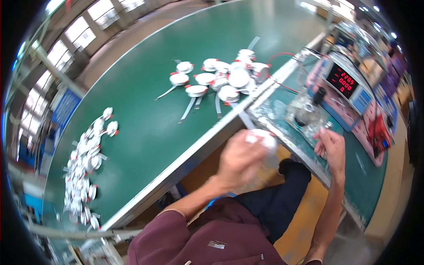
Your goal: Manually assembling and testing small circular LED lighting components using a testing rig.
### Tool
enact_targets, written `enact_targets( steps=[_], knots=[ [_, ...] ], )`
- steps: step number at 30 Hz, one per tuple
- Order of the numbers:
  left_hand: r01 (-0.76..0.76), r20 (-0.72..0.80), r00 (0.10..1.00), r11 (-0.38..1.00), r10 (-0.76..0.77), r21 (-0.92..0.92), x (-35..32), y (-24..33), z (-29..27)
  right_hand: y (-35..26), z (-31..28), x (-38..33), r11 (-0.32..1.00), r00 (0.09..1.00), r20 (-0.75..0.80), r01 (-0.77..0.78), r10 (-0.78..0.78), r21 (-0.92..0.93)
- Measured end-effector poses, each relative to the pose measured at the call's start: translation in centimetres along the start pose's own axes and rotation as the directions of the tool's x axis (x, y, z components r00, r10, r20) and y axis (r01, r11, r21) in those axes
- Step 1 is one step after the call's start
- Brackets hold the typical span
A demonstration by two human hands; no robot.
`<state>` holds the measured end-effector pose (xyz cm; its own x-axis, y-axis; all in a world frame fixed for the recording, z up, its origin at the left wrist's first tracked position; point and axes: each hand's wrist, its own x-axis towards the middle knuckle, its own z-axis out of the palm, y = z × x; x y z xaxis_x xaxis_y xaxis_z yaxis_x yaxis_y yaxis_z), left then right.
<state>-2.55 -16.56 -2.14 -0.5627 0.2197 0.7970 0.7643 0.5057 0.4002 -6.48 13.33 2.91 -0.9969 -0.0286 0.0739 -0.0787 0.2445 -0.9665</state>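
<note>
My left hand [240, 157] grips a white round downlight [266, 140] above the gap between the two work surfaces. Both are smeared by motion. A pale grey strip [245, 119] runs up from beside this light toward the belt's edge. Over the side bench, my right hand [331, 145] has its fingers curled together; whatever they hold is too small or hidden to name. Just beyond it lies a clear fixture with a dark knob [319, 95]. More white downlights [239, 77] with red parts and grey strips sit clustered on the green belt ahead.
The long green belt [145, 132] has a pale metal rim. Another heap of white downlights [84, 170] lies at its left. On the side bench [360, 176] stand a meter with red digits [342, 81] and a red device [380, 134]. Red wires [285, 87] cross the rim.
</note>
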Motion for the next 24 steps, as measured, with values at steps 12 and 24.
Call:
enact_targets(
  steps=[12,24],
  knots=[
    [0.483,-0.344,0.853,0.344,-0.392,0.805,-10.6,-9.8,-26.0,0.9,10.0,-2.0,0.996,0.946,0.325,-0.016,-0.012,0.082],
    [0.289,0.234,0.871,0.836,-0.432,0.467,4.6,-32.7,-13.4,-0.6,13.9,-3.5,0.92,0.947,0.191,0.302,-0.259,-0.25]
  ],
)
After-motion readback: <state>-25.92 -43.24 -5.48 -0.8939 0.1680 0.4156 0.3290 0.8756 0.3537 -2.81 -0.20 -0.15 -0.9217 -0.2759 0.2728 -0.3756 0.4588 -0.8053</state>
